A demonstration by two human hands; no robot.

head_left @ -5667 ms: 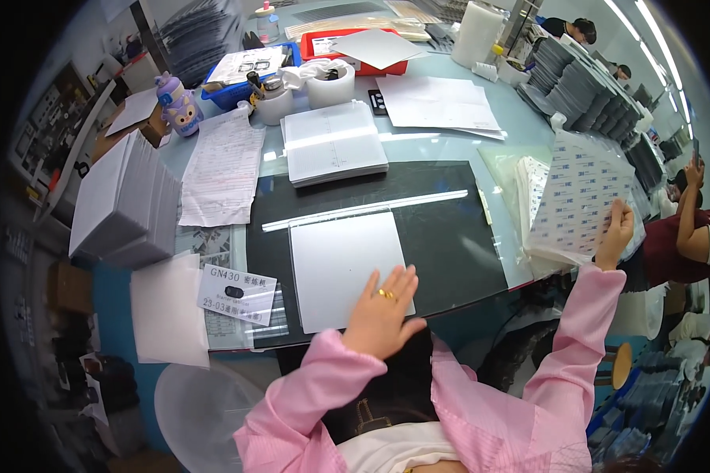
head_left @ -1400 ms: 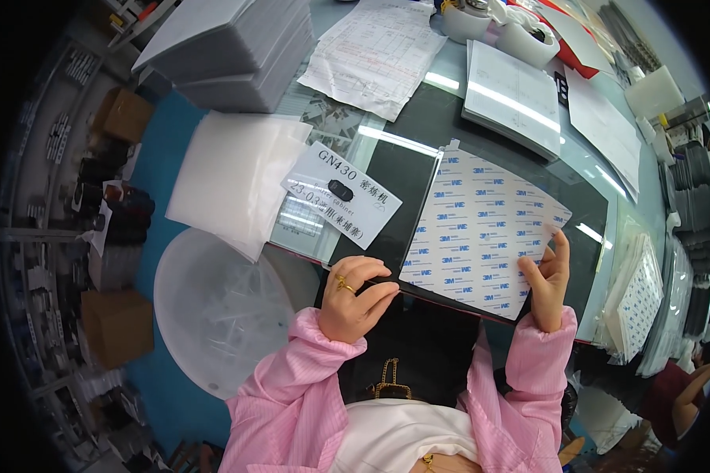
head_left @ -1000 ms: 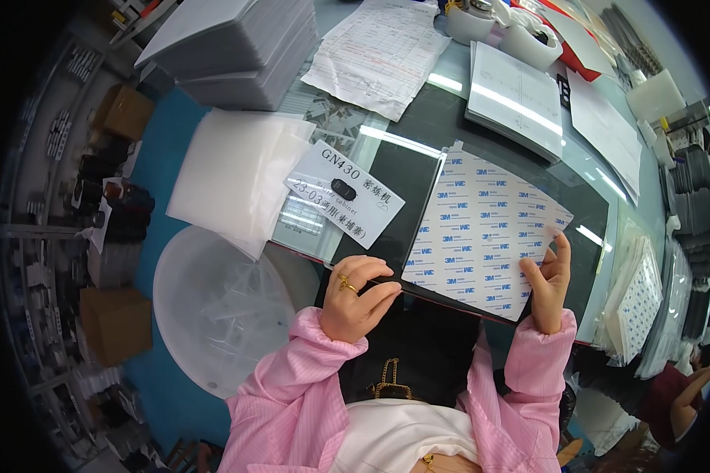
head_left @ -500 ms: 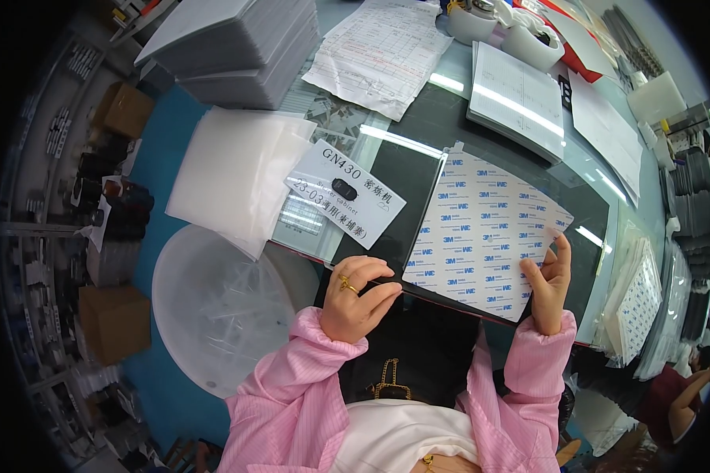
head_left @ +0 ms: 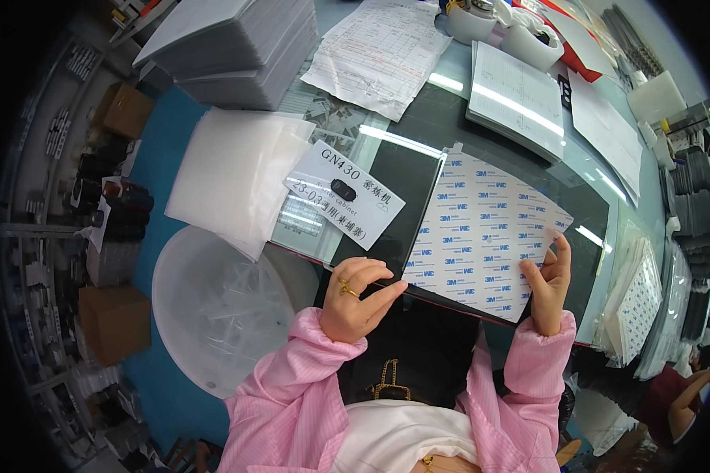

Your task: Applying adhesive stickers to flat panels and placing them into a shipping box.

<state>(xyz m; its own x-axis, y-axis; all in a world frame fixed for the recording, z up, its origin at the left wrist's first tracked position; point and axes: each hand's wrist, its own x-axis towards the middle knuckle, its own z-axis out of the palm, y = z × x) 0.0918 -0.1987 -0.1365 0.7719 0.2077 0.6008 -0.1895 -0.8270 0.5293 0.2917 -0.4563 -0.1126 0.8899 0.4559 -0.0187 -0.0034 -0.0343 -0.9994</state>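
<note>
An adhesive-backed sheet (head_left: 485, 236) with a white liner, repeating blue print and a cut-off upper right corner lies tilted on the dark glassy tabletop. My right hand (head_left: 551, 285) grips its right edge, thumb on the printed face and the other fingers at or behind the edge. At the lower left corner is my left hand (head_left: 357, 296), wearing a gold ring. Its thumb reaches out to that corner and seems to touch it, while the curled index fingertip stays apart from the thumb. A white printed label card (head_left: 371, 225) with a black oval piece (head_left: 342, 188) on it lies left of the sheet.
Milky plastic sheets (head_left: 233, 169) overhang the left table edge above a translucent bin (head_left: 221, 315) holding clear scraps. Behind stand a tall stack of panels (head_left: 241, 51), crumpled paper forms (head_left: 379, 55) and a stack of white sheets (head_left: 517, 98). Bagged printed sheets (head_left: 635, 296) lie at right.
My left thumb has moved slightly right and up to the sheet's lower left corner, widening its gap from the index finger. My right hand and the sheet look unmoved.
</note>
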